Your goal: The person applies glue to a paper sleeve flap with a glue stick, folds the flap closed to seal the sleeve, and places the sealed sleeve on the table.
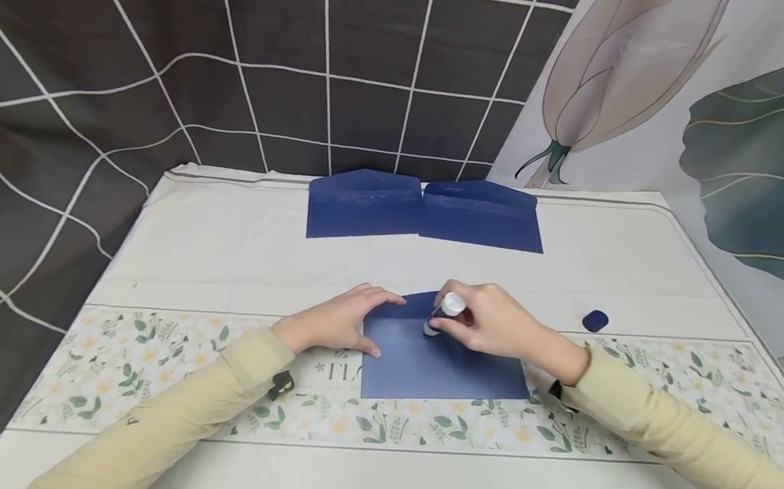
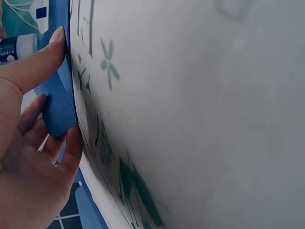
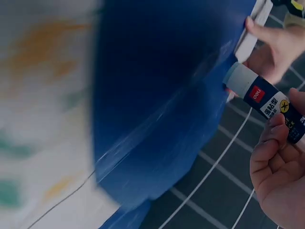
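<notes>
A blue envelope (image 1: 436, 371) lies on the table in the head view, its flap unfolded toward the far side. My right hand (image 1: 491, 321) grips a glue stick (image 1: 451, 306) tilted over the envelope, its glue end down at the fold line near the flap. In the right wrist view the glue stick (image 3: 259, 95) shows a blue and white label, and a shiny streak runs along the fold. My left hand (image 1: 343, 321) rests at the envelope's left edge, thumb on the near part and fingertips by the flap's far corner. Thumb and fingers stand apart in the left wrist view.
Two more blue envelopes, a left one (image 1: 362, 214) and a right one (image 1: 479, 214), lie side by side at the far table edge. A dark blue cap (image 1: 595, 321) sits right of my right hand. The tablecloth (image 1: 226, 242) is white with a floral band.
</notes>
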### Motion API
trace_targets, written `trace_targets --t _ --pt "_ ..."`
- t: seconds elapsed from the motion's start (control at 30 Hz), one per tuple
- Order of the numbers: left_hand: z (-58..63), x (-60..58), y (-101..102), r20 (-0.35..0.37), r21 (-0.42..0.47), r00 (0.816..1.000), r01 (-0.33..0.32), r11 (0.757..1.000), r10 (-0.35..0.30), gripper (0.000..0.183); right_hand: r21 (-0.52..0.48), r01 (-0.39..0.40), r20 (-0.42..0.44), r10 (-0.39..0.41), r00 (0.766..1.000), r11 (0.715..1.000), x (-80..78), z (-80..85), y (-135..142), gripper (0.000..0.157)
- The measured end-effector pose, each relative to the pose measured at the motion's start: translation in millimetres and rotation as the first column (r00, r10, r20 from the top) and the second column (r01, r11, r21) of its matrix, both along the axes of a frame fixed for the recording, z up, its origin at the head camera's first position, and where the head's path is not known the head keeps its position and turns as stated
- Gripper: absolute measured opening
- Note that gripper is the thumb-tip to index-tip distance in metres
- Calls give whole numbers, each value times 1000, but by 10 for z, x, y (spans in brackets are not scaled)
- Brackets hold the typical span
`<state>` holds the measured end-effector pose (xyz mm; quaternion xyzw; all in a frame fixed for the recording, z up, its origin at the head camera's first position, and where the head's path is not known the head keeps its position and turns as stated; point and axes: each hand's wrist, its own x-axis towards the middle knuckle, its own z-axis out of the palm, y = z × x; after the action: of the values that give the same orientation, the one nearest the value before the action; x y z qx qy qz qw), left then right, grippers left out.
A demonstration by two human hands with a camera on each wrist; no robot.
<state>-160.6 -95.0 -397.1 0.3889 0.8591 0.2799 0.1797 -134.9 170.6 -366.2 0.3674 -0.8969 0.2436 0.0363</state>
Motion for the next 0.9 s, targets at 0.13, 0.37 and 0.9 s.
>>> trace_targets --t 0.13,0.37,0.9 --pt "2 4 6 2 3 1000 -2 1000 2 83 37 -67 -7 68 998 997 -43 -26 -212 22" --pt "-7 0 -1 -11 6 1000 -2 1000 2 84 94 -117 -13 118 993 989 -46 -71 -327 22" --pt "-28 -10 -2 1 -5 1000 2 1000 -2 83 138 -79 54 72 996 987 51 22 -33 18"
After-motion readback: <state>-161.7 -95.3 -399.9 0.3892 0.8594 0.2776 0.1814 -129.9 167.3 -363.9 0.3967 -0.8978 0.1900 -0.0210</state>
